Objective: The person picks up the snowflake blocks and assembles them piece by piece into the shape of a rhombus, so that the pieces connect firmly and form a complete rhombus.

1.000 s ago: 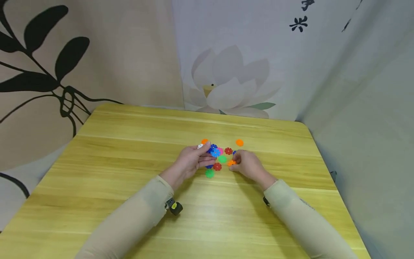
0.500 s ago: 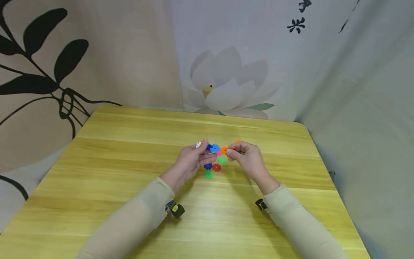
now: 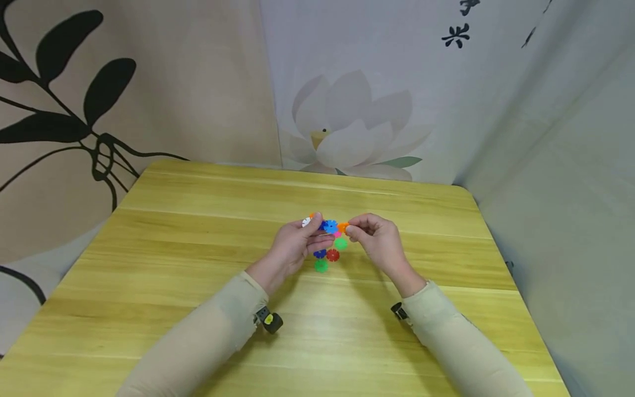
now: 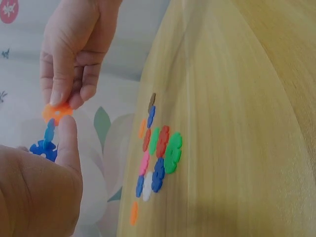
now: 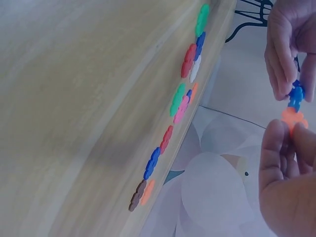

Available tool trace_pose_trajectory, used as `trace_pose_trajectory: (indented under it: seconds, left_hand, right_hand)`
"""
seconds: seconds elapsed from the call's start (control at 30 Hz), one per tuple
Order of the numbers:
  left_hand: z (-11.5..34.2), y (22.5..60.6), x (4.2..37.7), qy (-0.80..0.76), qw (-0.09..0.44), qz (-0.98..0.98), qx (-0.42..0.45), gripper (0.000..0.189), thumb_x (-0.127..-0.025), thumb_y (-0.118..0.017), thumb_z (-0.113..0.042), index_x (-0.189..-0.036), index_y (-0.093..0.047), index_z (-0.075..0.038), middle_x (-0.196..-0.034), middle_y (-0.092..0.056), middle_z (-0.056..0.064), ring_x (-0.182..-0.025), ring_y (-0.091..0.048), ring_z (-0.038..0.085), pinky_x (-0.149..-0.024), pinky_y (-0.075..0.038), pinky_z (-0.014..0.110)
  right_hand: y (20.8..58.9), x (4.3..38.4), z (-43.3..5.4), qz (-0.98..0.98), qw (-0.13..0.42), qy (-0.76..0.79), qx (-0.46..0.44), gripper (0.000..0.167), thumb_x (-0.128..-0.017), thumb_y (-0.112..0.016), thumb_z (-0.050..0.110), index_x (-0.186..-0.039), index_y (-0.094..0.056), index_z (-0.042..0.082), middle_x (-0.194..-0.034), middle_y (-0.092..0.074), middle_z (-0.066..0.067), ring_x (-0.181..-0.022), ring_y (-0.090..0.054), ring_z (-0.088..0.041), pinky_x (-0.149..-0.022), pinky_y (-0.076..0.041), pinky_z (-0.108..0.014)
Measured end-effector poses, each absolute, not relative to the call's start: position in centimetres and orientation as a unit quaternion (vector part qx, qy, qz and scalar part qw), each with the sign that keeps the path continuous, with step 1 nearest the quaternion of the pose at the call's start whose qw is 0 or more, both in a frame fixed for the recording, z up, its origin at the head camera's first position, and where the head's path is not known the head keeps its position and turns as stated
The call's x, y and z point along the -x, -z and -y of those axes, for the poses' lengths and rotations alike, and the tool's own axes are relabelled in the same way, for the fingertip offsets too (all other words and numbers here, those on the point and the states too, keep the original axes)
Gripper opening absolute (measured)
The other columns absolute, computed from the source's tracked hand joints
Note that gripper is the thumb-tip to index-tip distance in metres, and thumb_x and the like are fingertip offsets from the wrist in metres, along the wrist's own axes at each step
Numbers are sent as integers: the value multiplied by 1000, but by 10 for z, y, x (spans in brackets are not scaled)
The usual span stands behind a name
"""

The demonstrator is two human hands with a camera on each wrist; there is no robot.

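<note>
My left hand (image 3: pixel 292 245) holds two notched plastic snowflake discs, a dark blue one (image 4: pixel 41 149) joined to a light blue one (image 3: pixel 331 226). The thumb lies over the dark blue disc in the head view. Between thumb and fingertips of my right hand (image 3: pixel 379 242) is an orange snowflake disc (image 3: pixel 343 227). Its edge meets the light blue disc, as the right wrist view also shows of the orange disc (image 5: pixel 293 117). Both hands are raised over the table, and the right fingers cover part of the orange disc.
Loose snowflake discs lie on the wooden table (image 3: pixel 198 220) beneath the hands: green (image 3: pixel 321 266), red (image 3: pixel 333 255), pink (image 4: pixel 144 163), white (image 4: pixel 147 186), brown (image 5: pixel 138 195) and several more. A printed cloth backdrop (image 3: pixel 347 33) stands behind the table's far edge.
My right hand has lifted the orange disc from lower right up to the light blue disc. The left hand has stayed nearly in place, and over the last half second both barely move.
</note>
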State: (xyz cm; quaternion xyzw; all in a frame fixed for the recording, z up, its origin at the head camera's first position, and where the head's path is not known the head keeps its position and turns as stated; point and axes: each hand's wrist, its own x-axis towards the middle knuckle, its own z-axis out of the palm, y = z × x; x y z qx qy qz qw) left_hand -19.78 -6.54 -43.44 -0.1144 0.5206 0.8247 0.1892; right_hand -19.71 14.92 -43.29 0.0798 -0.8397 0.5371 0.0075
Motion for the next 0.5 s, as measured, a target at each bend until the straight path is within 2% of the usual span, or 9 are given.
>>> trace_pose_trajectory:
  seconds: [0.1,0.23,0.3,0.5]
  left_hand:
    - [66,435,197,-818,205,-528,105,34,-108,-66,-27,-123,-66,4,-95,-78,11,-89,-81,19,-86,-68,30]
    - [66,435,197,-807,230,-536,96,31,-108,-66,-20,-126,-65,5,-98,-75,12,-89,-80,19,-86,-68,28]
    - [66,435,198,-806,239,-533,98,32,-108,-65,-18,-129,-63,7,-100,-73,13,-88,-79,19,-86,-68,28]
    - [65,435,199,-812,254,-511,126,34,-108,-66,-14,-133,-62,8,-104,-71,15,-85,-79,18,-85,-67,25]
  right_hand:
    - [434,197,-150,842,4,-534,-82,16,-100,-78,18,-113,-79,9,-105,-81,-11,-93,-78,-26,-87,-68,-48]
    - [434,198,-153,851,10,-514,-108,17,-99,-78,18,-114,-81,10,-104,-82,-10,-95,-78,-31,-78,-66,-28]
    - [434,200,-155,855,18,-503,-129,15,-99,-78,17,-112,-82,10,-103,-82,-9,-92,-78,-30,-74,-64,-22]
    - [437,206,-155,861,28,-483,-159,10,-99,-78,14,-107,-84,11,-99,-82,-8,-82,-73,-19,-68,-60,-18]
